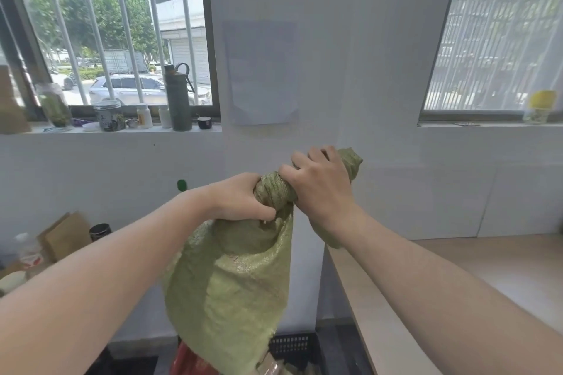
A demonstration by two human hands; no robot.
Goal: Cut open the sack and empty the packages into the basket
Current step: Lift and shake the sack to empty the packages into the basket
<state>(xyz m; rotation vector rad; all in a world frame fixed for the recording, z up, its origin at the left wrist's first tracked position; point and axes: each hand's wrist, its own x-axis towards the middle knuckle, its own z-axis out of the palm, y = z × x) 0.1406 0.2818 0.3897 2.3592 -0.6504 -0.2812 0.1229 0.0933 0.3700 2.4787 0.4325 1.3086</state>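
Sack (234, 280), green woven, hangs at centre frame with its bunched end clenched in my left hand (243, 198) and my right hand (320, 189), fingers of both closed tight around it. Black basket (294, 344) sits below at bottom centre, packages (189, 359) visible beneath the sack's lower end.

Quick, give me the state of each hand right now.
Left hand: closed, gripping the bunched end of the green sack.
Right hand: closed, gripping the same bunched end beside the left.
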